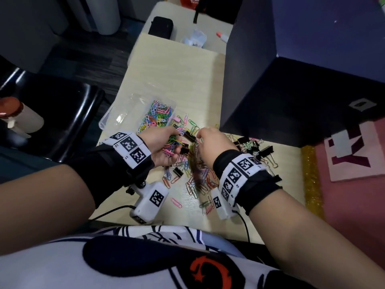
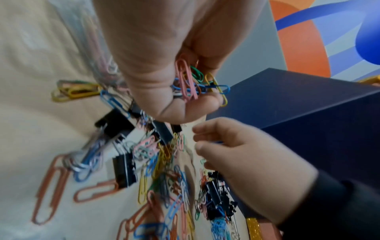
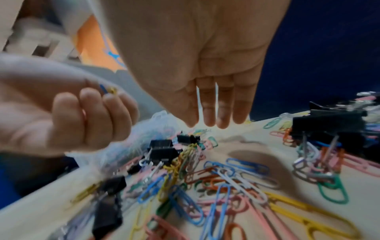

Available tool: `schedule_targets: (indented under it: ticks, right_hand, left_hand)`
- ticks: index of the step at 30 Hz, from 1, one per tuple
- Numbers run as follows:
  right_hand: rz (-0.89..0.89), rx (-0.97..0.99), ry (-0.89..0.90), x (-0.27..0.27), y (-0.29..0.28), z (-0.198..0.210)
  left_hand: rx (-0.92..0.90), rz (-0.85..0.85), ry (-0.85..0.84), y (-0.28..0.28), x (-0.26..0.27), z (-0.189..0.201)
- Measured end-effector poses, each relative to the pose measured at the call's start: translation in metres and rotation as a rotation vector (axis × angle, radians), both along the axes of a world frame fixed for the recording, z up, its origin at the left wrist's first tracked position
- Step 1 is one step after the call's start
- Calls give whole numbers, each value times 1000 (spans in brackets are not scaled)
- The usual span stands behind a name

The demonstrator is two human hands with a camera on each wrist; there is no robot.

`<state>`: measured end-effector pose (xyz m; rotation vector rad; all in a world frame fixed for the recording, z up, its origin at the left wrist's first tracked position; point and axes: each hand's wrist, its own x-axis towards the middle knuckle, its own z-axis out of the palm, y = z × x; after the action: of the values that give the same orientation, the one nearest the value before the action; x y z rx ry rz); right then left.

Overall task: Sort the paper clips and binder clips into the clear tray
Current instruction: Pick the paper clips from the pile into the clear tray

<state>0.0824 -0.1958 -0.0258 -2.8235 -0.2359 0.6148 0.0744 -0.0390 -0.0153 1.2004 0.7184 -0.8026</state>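
Coloured paper clips [image 1: 195,178] and black binder clips [image 1: 264,152] lie mixed in a heap on the pale table. Behind the heap on the left is the clear tray [image 1: 116,119], with many paper clips in its right compartment. My left hand [image 1: 177,142] hovers over the heap and grips a bunch of paper clips [image 2: 197,82] in curled fingers. My right hand [image 1: 201,134] hangs just to its right, its fingers [image 3: 207,120] straight and pointing down over the heap; nothing shows between them. More binder clips [image 3: 329,123] sit to the right.
A big dark blue box [image 1: 291,90] stands right behind the heap on the right. A black case [image 1: 160,28], crumpled plastic [image 1: 194,38] and a red-capped marker [image 1: 221,37] lie at the far end. A black chair [image 1: 52,113] stands beyond the table's left edge.
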Motion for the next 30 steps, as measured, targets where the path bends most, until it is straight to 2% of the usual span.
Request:
schedule_targets:
  ticks: [5,8,14,18,24,26,30]
  right_hand:
    - [229,-80,80,7,16,-8]
    - [275,-138,45,7,15,-11]
    - [166,-140,-77,3,6,-9]
    - [70,-121,-88,4,-3,-3]
    - [-145,-97,-26,-1,-19,6]
    - [-223,-86,2,-3,-27,8]
    - [-377,-111,-4,-8,-49,12]
  left_hand:
    - [29,53,-17,15,3,3]
    - [42,86,-41,22,6,3]
    - [27,143,-52,27,10,3]
    - [45,154,-81,23,12,9]
    - [311,270,-326,24,28,22]
    - [395,181,-377,23,33,24]
    - [649,-134,-471,13,31,32]
